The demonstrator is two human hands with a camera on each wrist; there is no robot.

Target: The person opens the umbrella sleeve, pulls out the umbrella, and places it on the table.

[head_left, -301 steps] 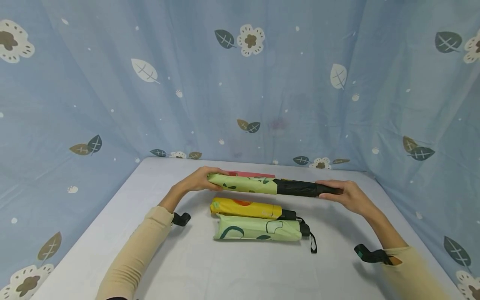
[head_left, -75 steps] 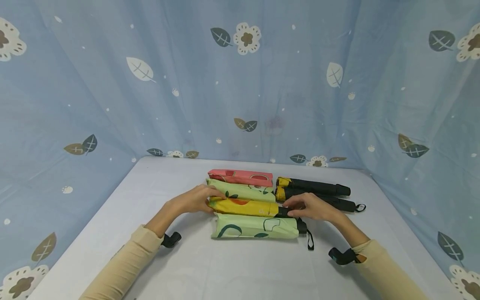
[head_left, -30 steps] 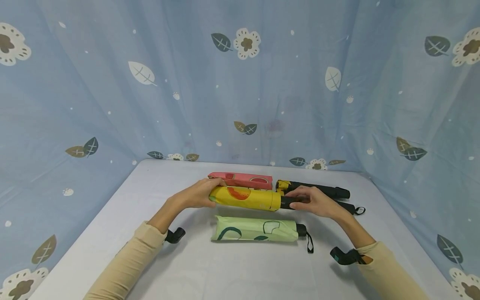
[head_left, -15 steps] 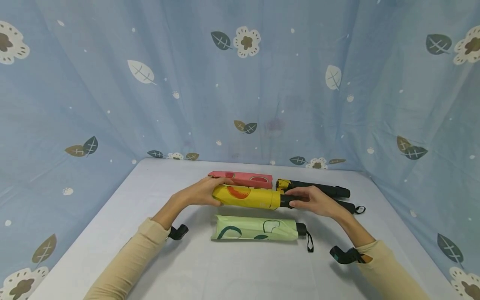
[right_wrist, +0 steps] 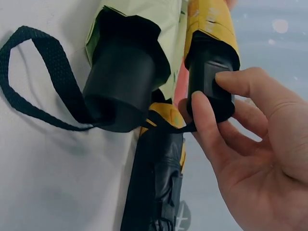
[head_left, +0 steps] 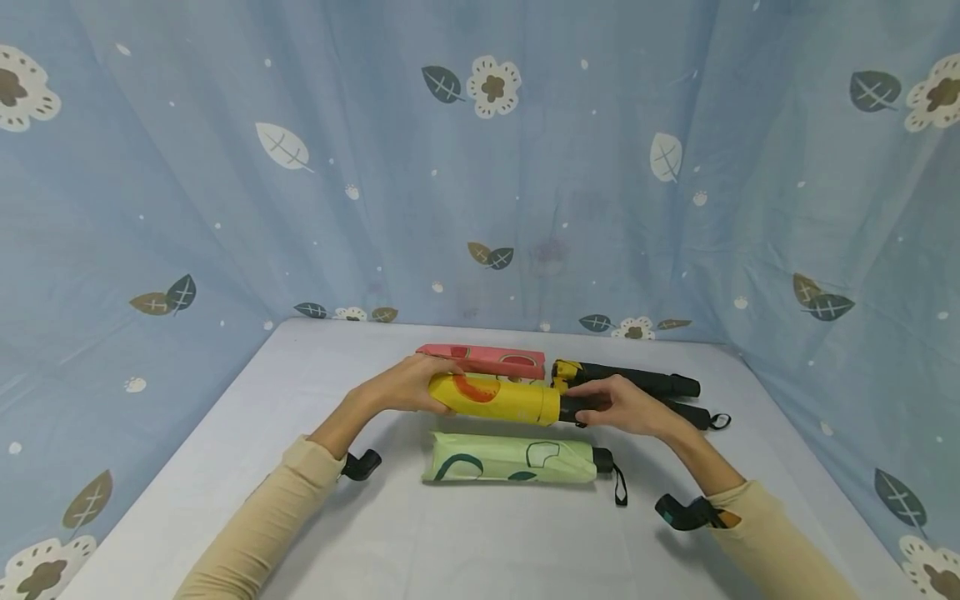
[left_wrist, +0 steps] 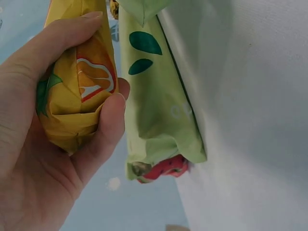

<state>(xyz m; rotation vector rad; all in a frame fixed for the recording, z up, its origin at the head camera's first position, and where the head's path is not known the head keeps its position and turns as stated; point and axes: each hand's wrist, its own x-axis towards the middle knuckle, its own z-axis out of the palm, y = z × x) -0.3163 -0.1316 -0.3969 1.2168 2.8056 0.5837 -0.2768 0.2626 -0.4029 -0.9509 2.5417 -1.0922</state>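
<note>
A folded umbrella in a yellow sleeve (head_left: 502, 398) printed with orange fruit is held level above the table, its black handle (head_left: 570, 408) pointing right. My left hand (head_left: 408, 385) grips the sleeve's left end, thumb on one side and fingers on the other, as the left wrist view shows. At the other end my right hand (head_left: 622, 406) pinches the handle (right_wrist: 207, 79) between thumb and fingers. In front, a green-sleeved umbrella (head_left: 513, 458) lies with its black handle and strap to the right. Behind the yellow one, a green sleeve (left_wrist: 154, 96) is mostly hidden in the head view.
A red sleeve (head_left: 491, 360) with watermelon prints lies at the back. Two black folded umbrellas with yellow ends lie at the back right, the farther umbrella (head_left: 637, 379) whole in view and the nearer umbrella (head_left: 693, 415) partly behind my right hand. A blue curtain (head_left: 480, 208) hangs around the table.
Ten seconds ago both hands held a black umbrella partly in a green sleeve. Since then the yellow umbrella has been lifted off the table; over the last second it has shifted only slightly.
</note>
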